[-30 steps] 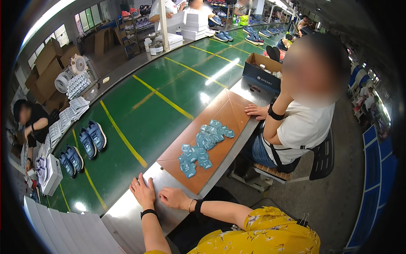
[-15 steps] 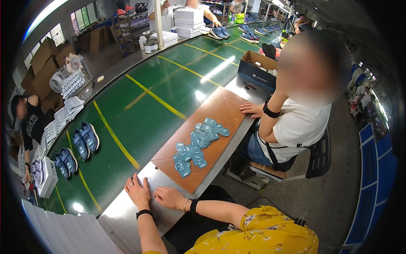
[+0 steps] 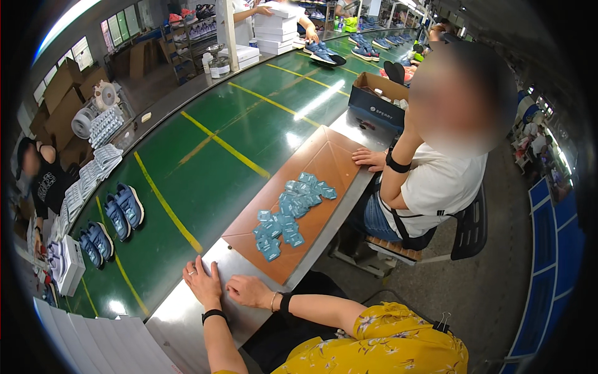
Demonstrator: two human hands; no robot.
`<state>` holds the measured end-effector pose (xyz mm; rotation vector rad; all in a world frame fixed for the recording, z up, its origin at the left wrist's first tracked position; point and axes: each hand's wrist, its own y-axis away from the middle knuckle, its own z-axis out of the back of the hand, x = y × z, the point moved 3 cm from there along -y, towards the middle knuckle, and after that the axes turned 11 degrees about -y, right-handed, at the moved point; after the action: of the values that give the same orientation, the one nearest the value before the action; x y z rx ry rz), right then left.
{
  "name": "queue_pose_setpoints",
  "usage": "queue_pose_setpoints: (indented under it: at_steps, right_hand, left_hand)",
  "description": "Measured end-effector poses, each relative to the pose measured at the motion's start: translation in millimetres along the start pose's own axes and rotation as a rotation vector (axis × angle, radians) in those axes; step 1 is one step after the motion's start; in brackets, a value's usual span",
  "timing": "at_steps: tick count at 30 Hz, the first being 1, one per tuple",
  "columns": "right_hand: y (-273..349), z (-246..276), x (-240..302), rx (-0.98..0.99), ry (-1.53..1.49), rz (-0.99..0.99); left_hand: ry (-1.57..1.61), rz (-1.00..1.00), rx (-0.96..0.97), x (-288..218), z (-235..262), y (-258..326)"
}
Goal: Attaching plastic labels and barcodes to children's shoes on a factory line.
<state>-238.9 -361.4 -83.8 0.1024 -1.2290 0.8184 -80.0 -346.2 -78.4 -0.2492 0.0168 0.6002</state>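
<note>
My left hand (image 3: 202, 283) lies flat on the metal ledge beside the green conveyor belt, fingers spread and holding nothing. Close to its right, my right hand (image 3: 249, 291) rests on the same metal, its fingers loosely curled in with no object showing in them. Beyond my right hand is a brown board (image 3: 252, 247) along the belt's edge. Small blue-green packets (image 3: 286, 218) lie on it in a loose, overlapping heap. Neither hand touches the packets.
On the green belt (image 3: 199, 187) stand two pairs of blue shoes (image 3: 124, 210) to the left. White boxes (image 3: 99, 343) are stacked at lower left. A seated co-worker (image 3: 445, 181) is at right, one hand on the board's edge, near a dark open carton (image 3: 375, 107).
The belt and its shoes have shifted slightly left and nearer. At the far end, a person's hand has reached the white box stack, and a dark item shows beside the shoes. My hands stay still.
</note>
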Motion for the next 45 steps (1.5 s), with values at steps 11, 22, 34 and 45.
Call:
queue_pose_setpoints:
  at_steps: [11,22,34,45]
  right_hand:
    - [0,1,2,-0.003,-0.020,-0.013]
    - [63,61,43,0.242,-0.252,0.138]
    - [257,168,-67,0.354,0.368,-0.596]
    - [241,159,-66,0.350,0.473,-0.468]
  left_hand:
    - [-0.012,0.027,-0.010,-1,2,2]
    - [0.010,0.066,0.035,-3,6,5]
    - [0.048,0.021,0.023,-2,6,1]
    - [0.046,0.027,0.019,-1,1,0]
